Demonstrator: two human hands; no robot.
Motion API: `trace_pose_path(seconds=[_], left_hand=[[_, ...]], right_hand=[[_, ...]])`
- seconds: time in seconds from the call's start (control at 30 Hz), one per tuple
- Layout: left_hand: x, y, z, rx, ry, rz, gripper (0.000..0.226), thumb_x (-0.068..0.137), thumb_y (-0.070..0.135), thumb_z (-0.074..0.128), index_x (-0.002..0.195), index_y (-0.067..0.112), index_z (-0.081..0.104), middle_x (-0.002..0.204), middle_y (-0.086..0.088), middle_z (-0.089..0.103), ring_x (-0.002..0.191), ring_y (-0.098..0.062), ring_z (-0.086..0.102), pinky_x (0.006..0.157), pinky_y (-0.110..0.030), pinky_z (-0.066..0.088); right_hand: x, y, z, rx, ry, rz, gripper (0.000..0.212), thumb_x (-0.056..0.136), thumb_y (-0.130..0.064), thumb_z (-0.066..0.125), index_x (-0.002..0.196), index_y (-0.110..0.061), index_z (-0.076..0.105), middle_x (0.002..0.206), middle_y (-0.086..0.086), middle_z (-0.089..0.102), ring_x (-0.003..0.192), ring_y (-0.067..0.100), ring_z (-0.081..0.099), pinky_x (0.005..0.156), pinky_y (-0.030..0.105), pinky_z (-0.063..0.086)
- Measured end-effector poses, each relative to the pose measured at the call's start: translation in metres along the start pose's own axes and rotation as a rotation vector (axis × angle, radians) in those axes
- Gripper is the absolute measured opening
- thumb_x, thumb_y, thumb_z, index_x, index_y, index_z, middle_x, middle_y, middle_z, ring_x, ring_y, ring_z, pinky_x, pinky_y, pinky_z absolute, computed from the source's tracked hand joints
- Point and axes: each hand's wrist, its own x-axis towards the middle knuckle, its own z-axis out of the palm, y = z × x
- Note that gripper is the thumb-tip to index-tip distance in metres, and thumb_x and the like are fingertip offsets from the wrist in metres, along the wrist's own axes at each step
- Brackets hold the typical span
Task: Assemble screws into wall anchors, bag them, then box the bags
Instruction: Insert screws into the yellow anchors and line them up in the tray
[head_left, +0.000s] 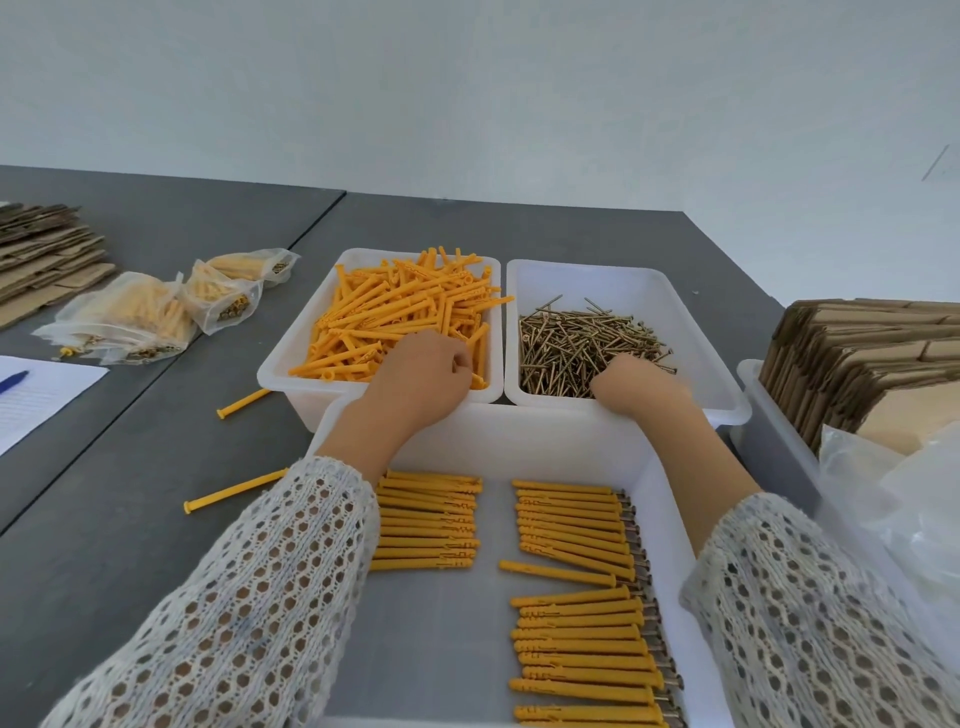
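Note:
A white bin (291, 364) holds a pile of loose yellow wall anchors (405, 306). My left hand (426, 376) is inside it at the near edge, fingers curled into the pile around an anchor. Beside it on the right, a second white bin (623, 286) holds brass screws (576, 338). My right hand (641, 387) reaches into the screws, and its fingers are hidden. In front, a large white tray (519, 431) holds neat rows of anchors with screws in them (576, 525), with one more row on the left (426, 519).
Filled clear bags (135, 322) lie at the left on the grey table. Two loose anchors (244, 402) lie left of the bins. Flat cardboard stacks sit far left (47, 254) and right (857, 358). Empty plastic bags (893, 493) lie at right, a paper with a pen (13, 382) at left.

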Motion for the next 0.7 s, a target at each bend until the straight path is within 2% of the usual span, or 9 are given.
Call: trace_pose_path(seconds=[0.13, 0.23, 0.37, 0.43, 0.57, 0.7], left_hand=[[-0.002, -0.001, 0.004, -0.109, 0.078, 0.050, 0.015, 0.096, 0.014, 0.052, 0.103, 0.016, 0.066, 0.088, -0.004, 0.060, 0.082, -0.020, 0.056, 0.072, -0.036, 0.049], [0.000, 0.000, 0.008, -0.122, 0.149, 0.107, 0.017, 0.099, 0.019, 0.051, 0.109, 0.019, 0.064, 0.093, -0.001, 0.058, 0.083, -0.018, 0.054, 0.072, -0.035, 0.048], [0.002, 0.001, 0.012, -0.067, 0.244, 0.181, 0.014, 0.099, 0.026, 0.054, 0.107, 0.024, 0.065, 0.091, 0.007, 0.052, 0.081, -0.011, 0.047, 0.062, -0.027, 0.041], [0.002, 0.002, 0.013, -0.041, 0.286, 0.202, 0.012, 0.099, 0.029, 0.055, 0.104, 0.026, 0.065, 0.091, 0.008, 0.050, 0.084, -0.010, 0.045, 0.059, -0.023, 0.037], [0.002, 0.004, 0.013, -0.024, 0.320, 0.242, 0.012, 0.099, 0.030, 0.055, 0.103, 0.025, 0.066, 0.095, 0.009, 0.050, 0.093, -0.012, 0.046, 0.063, -0.026, 0.041], [0.001, 0.005, 0.013, -0.020, 0.308, 0.296, 0.012, 0.100, 0.031, 0.054, 0.099, 0.026, 0.065, 0.093, 0.015, 0.052, 0.091, -0.008, 0.044, 0.063, -0.021, 0.034]], right_hand=[[0.003, 0.001, 0.002, 0.006, -0.049, 0.017, 0.020, 0.094, -0.022, 0.043, 0.079, -0.014, 0.052, 0.081, 0.004, 0.052, 0.083, 0.026, 0.050, 0.085, 0.040, 0.038], [0.004, 0.002, 0.002, 0.002, -0.049, 0.007, 0.020, 0.094, -0.027, 0.045, 0.081, -0.014, 0.054, 0.082, 0.003, 0.056, 0.083, 0.025, 0.053, 0.088, 0.041, 0.042], [0.006, 0.007, 0.003, 0.001, -0.019, -0.023, 0.024, 0.094, -0.032, 0.043, 0.077, -0.016, 0.051, 0.077, 0.001, 0.055, 0.072, 0.021, 0.051, 0.079, 0.036, 0.041], [0.005, 0.009, 0.003, -0.003, -0.004, -0.031, 0.026, 0.094, -0.033, 0.042, 0.074, -0.016, 0.048, 0.074, 0.001, 0.053, 0.071, 0.021, 0.049, 0.079, 0.037, 0.040], [0.003, 0.009, 0.003, -0.018, -0.005, -0.041, 0.028, 0.094, -0.035, 0.040, 0.073, -0.016, 0.046, 0.074, 0.001, 0.050, 0.074, 0.023, 0.049, 0.080, 0.039, 0.041], [0.002, 0.009, 0.004, -0.007, 0.024, -0.074, 0.032, 0.094, -0.037, 0.041, 0.070, -0.016, 0.046, 0.068, -0.001, 0.049, 0.064, 0.019, 0.046, 0.068, 0.032, 0.037]])
